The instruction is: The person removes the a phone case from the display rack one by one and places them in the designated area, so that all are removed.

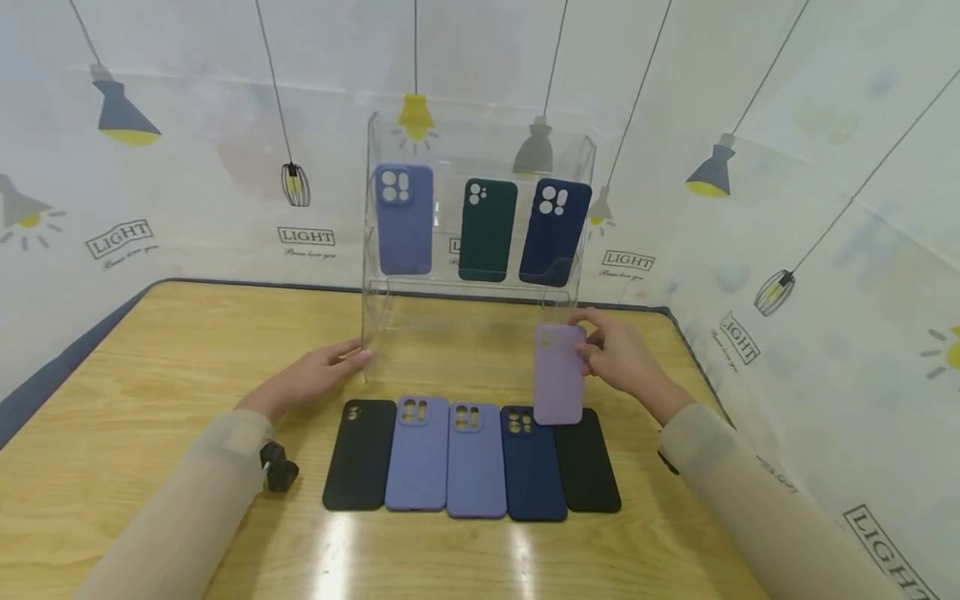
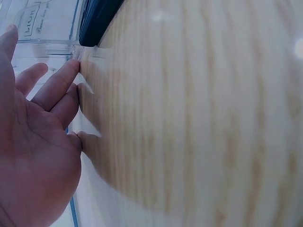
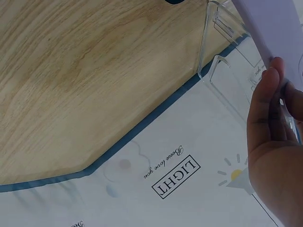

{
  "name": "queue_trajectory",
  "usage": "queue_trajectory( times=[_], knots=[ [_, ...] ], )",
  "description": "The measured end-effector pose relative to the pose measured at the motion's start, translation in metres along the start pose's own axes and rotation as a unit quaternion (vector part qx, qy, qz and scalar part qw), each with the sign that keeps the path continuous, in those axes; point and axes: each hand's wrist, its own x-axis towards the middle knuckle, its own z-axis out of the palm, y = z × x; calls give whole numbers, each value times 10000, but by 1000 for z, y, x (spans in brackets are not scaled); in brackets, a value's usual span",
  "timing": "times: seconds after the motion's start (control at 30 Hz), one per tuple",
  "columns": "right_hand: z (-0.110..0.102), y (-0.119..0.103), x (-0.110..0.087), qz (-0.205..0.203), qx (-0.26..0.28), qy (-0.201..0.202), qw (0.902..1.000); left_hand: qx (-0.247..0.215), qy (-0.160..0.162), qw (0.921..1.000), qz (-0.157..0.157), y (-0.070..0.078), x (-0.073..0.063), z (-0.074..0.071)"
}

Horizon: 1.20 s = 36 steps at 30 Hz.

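Note:
A light pink-purple phone case (image 1: 558, 375) stands nearly upright, pinched at its right edge by my right hand (image 1: 618, 354). Its lower end overlaps the far ends of a navy case (image 1: 536, 471) and a black case (image 1: 588, 467); whether they touch cannot be told. My left hand (image 1: 318, 375) rests on the table, fingers extended, fingertips at the left side of a clear acrylic display rack (image 1: 465, 325). In the left wrist view, the left hand (image 2: 42, 123) shows its palm and straight fingers. The right wrist view shows the right hand (image 3: 277, 127) gripping the case (image 3: 274, 33).
On the rack's upper tier lean a purple case (image 1: 405, 233), a dark green case (image 1: 487, 237) and a navy case (image 1: 553, 233). Left in the front row lie a black case (image 1: 360, 458) and two purple cases (image 1: 418, 462). A patterned wall covering (image 1: 225, 200) borders the wooden table (image 1: 187, 350).

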Motion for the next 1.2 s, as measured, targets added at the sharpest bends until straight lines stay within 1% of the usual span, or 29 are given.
queue_trajectory(
  times=[0.07,0.2,0.43,0.67,0.8,1.2],
  knots=[
    [0,0,0,86,6,-23,10000,34,-15,10000,52,0,1,1],
    [1,0,0,185,27,-120,9998,66,-41,10000,59,-3,1,3],
    [3,0,-1,48,52,-97,9999,40,-74,10000,-40,-6,0,4],
    [6,1,-7,44,174,-328,9993,78,-141,9998,-117,-3,-1,3],
    [10,3,-9,28,185,-383,9991,80,-152,9997,-165,-2,-1,2],
    [12,8,-15,8,232,-524,9984,85,-84,9999,-78,0,2,1]
  ],
)
